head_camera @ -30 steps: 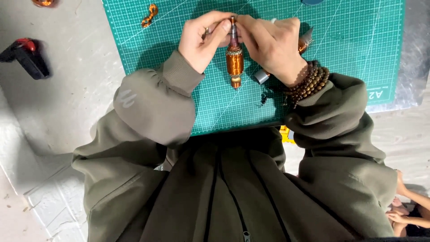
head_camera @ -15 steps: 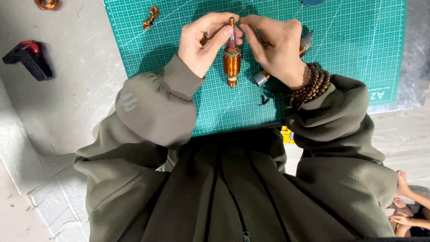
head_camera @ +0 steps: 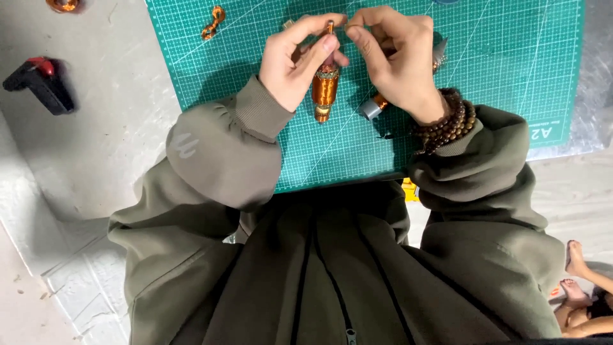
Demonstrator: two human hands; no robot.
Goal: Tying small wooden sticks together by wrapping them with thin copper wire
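Note:
My left hand [head_camera: 295, 61] grips a copper-wound motor armature [head_camera: 324, 89], held upright over a green cutting mat [head_camera: 498, 70]. My right hand [head_camera: 396, 57] pinches the thin top end of the armature's shaft with thumb and forefinger; whether it holds a fine wire there I cannot tell. A brown bead bracelet [head_camera: 447, 124] is on my right wrist. Both arms are in olive green sleeves.
A small grey and orange cylinder [head_camera: 372, 107] lies on the mat under my right hand. A twisted copper piece [head_camera: 212, 21] rests at the mat's upper left. A black and red tool [head_camera: 39, 82] lies on the grey surface to the left. Another person's bare feet [head_camera: 575, 281] show at the lower right.
Both hands and the armature have shifted slightly up the mat. My right fingers have closed in on the shaft's top end.

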